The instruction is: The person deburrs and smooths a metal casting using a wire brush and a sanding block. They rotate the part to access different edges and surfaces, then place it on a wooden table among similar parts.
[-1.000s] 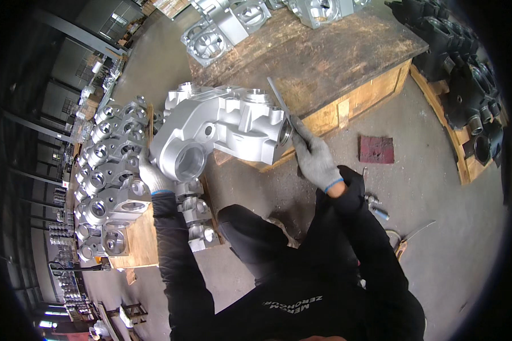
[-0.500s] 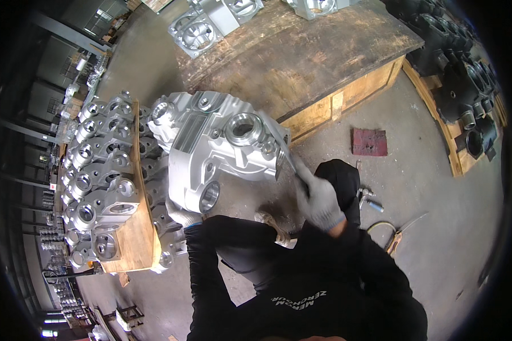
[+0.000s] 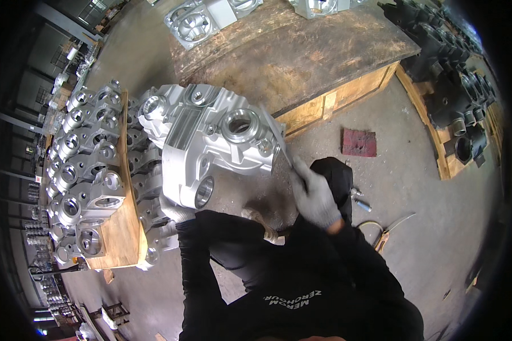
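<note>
A large silver metal casting (image 3: 179,162) with round bored openings sits in front of me, tilted, above my knees. My right hand (image 3: 314,199), in a pale knit glove, is closed round a slim file (image 3: 283,145). The file's blade lies along the casting's right edge, beside the big round bore; its handle is hidden in my palm. At the casting's lower left corner is my gloved left hand (image 3: 175,209), gripping it from beneath, with most of its fingers out of sight.
A worn wooden bench (image 3: 301,62) bears more castings (image 3: 190,25). Similar castings crowd a wooden pallet (image 3: 116,241) at left; black parts (image 3: 461,94) fill a pallet at right. On the floor lie a red pad (image 3: 359,142), a blue-handled tool (image 3: 363,206) and an orange-handled air gun (image 3: 383,241).
The whole view has shifted slightly, so the scene sits a little further left. The file remains along the casting's edge in my right hand, and my left hand keeps its hold.
</note>
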A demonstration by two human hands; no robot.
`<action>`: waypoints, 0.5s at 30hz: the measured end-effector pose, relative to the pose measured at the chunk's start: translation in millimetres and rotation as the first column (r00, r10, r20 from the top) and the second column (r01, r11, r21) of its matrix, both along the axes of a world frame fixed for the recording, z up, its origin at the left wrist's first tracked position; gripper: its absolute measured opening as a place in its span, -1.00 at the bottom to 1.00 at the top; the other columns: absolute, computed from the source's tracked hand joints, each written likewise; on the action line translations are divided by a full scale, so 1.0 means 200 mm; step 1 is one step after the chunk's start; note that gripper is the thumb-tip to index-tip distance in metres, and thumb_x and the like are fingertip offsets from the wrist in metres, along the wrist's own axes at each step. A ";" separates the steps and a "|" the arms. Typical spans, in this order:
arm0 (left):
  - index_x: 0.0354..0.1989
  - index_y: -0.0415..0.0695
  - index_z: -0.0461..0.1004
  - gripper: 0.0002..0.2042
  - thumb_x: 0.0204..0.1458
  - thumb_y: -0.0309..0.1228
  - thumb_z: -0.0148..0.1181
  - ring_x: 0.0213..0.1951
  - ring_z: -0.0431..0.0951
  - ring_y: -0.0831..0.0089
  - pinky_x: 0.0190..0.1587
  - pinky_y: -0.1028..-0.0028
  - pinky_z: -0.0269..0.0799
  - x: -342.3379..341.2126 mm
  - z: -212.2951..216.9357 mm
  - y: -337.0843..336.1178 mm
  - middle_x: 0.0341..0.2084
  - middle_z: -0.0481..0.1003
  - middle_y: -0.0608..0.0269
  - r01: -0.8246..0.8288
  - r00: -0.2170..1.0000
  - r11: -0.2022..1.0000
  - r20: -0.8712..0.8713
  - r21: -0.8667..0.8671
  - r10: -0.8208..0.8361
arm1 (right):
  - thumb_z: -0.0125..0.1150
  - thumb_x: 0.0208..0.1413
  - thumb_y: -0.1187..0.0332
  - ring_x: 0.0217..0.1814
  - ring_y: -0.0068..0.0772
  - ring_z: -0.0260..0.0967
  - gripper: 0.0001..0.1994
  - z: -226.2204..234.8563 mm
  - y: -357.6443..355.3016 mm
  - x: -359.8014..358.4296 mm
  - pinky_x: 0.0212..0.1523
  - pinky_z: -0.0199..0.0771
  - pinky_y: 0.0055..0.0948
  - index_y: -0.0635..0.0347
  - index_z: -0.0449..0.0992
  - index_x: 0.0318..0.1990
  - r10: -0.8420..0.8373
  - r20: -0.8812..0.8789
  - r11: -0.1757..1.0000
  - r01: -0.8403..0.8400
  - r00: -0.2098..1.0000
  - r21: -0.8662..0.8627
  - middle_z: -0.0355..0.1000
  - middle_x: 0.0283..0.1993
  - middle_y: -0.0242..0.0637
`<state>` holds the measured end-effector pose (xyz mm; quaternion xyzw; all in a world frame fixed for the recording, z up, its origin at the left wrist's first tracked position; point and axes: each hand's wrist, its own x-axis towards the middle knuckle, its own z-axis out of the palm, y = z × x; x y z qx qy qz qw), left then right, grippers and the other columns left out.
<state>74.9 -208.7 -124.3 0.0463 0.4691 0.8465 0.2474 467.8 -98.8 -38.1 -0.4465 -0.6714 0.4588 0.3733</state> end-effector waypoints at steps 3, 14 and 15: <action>0.22 -0.24 0.47 -0.50 0.30 -0.10 0.02 0.14 0.57 0.18 0.22 0.18 0.49 -0.02 -0.02 -0.02 0.11 0.55 0.11 0.011 0.998 1.000 -0.058 -0.001 -0.011 | 0.04 0.37 0.51 0.29 0.05 0.50 -0.52 0.06 0.05 0.01 0.18 0.55 -0.26 0.27 0.32 0.43 0.042 0.087 0.989 -0.028 0.995 -0.145 0.47 0.19 0.32; 0.24 -0.29 0.45 -0.45 0.28 -0.09 -0.01 0.17 0.55 0.13 0.25 0.16 0.47 -0.03 -0.02 -0.02 0.15 0.53 0.06 0.047 0.997 0.998 -0.068 0.033 -0.045 | -0.03 0.45 0.45 0.57 -0.32 0.18 -0.50 0.06 0.16 0.05 0.51 0.15 -0.40 0.35 0.22 0.49 0.130 -0.323 0.962 -0.199 0.937 -0.189 0.28 0.50 0.07; 0.24 -0.29 0.45 -0.46 0.28 -0.10 -0.01 0.17 0.55 0.13 0.25 0.16 0.47 -0.03 -0.02 -0.02 0.15 0.53 0.06 0.006 0.997 1.000 -0.075 -0.005 -0.006 | -0.03 0.45 0.45 0.56 -0.32 0.19 -0.50 0.05 0.16 0.05 0.51 0.15 -0.41 0.34 0.22 0.49 0.125 -0.308 0.951 -0.202 0.943 -0.233 0.29 0.50 0.06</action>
